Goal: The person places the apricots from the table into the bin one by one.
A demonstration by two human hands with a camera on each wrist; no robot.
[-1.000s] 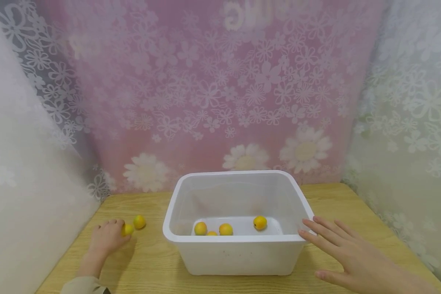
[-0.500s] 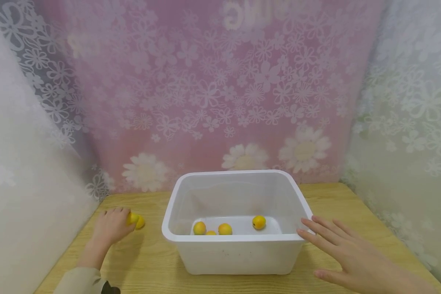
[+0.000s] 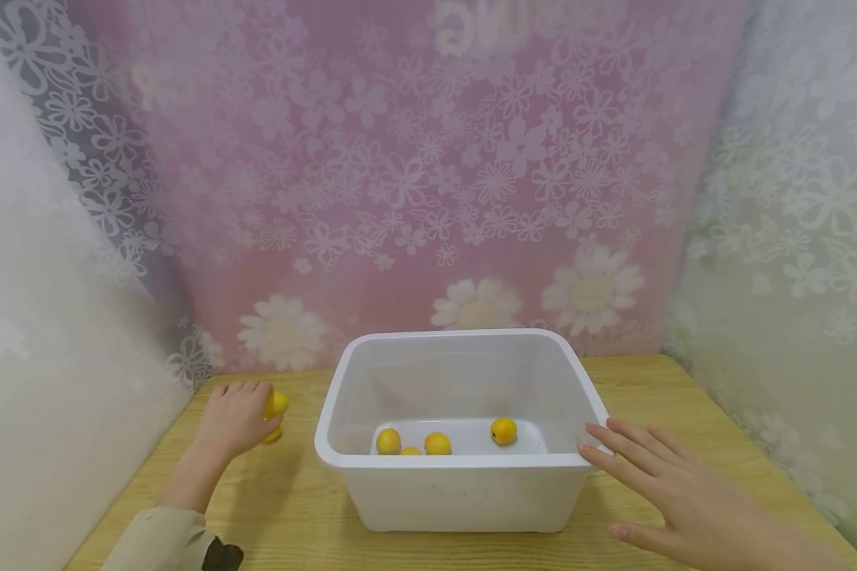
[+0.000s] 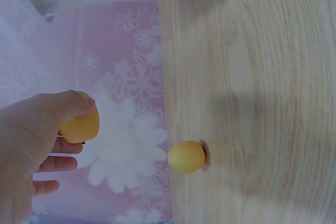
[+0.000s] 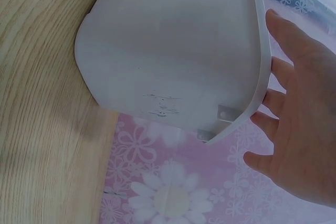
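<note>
My left hand (image 3: 236,416) pinches a small yellow fruit (image 3: 276,403) between thumb and fingers, raised over the left side of the table. In the left wrist view this fruit (image 4: 83,125) shows a dark spot at its lower end. A second yellow-orange fruit (image 4: 186,157) lies on the wood below; the hand partly covers it in the head view. To the right, a white plastic tub (image 3: 464,496) stands with several yellow-orange fruits inside, one of them (image 3: 503,431) apart from the others. My right hand (image 3: 671,492), fingers extended, has its fingertips at the tub's right rim (image 5: 264,51).
The wooden table (image 3: 293,507) has a flower-printed pink sheet (image 3: 428,198) hanging behind it. Pale walls, also with flower prints, close in the left side (image 3: 57,341) and the right side (image 3: 778,317). The tub's front wall hides part of the fruits inside.
My left hand has moved right and away from me, lifting the yellow fruit off the table above the second one. The right hand stays at the tub's rim.
</note>
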